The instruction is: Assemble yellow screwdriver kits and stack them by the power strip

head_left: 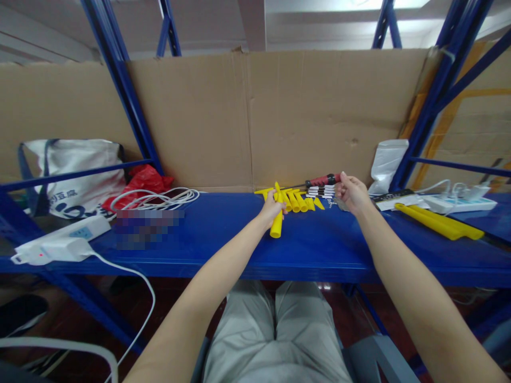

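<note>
My left hand (272,208) is closed around a yellow plastic tube (277,226) that stands tilted on the blue shelf (223,234). More yellow tubes (297,201) lie in a row just behind it. My right hand (351,194) is curled at the handle end of a red-and-black screwdriver (321,181), which lies above a small stack of white and black pieces (320,191). Whether the fingers grip the screwdriver or only touch it is unclear.
A cardboard sheet (247,117) backs the shelf. White coiled cables (159,198), a red bag (141,183) and a white tote bag (75,170) lie left. Power strips (59,239) sit at the left edge. Long yellow tubes (439,223), another power strip (459,204) and a white pouch (387,162) lie right.
</note>
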The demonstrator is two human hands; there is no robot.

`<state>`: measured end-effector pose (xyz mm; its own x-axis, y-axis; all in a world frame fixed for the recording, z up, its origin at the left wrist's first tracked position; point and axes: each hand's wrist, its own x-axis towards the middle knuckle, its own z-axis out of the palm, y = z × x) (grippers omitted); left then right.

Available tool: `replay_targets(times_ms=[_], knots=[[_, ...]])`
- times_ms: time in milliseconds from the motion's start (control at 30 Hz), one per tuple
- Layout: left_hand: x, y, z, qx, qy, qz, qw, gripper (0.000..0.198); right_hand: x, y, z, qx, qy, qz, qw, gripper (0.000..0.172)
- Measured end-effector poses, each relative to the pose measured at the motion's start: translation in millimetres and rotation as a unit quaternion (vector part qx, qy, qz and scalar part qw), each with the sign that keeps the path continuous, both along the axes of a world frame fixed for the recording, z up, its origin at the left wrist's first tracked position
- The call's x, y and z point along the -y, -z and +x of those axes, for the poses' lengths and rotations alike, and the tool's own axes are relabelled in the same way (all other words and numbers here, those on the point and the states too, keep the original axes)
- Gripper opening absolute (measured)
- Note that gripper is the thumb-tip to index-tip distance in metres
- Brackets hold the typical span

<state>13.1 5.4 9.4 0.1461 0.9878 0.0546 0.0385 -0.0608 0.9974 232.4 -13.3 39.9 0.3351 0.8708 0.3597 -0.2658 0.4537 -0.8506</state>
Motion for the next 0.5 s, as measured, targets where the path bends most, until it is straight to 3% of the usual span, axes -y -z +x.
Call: replay_targets(times_ms=[233,500], knots=[[2.4,-0.4,0.1,-0.005,0.004,0.009,1.000,0.073,2.4,-0.8,-2.2,-0.008,0.016,-0.032,0.999,0.042],[1.5,1.3,0.8,-0.020,0.015,0.025,0.999,0.074,-1.9,0.2,-1.4,-0.005,0.032,-0.086,0.996,0.032]])
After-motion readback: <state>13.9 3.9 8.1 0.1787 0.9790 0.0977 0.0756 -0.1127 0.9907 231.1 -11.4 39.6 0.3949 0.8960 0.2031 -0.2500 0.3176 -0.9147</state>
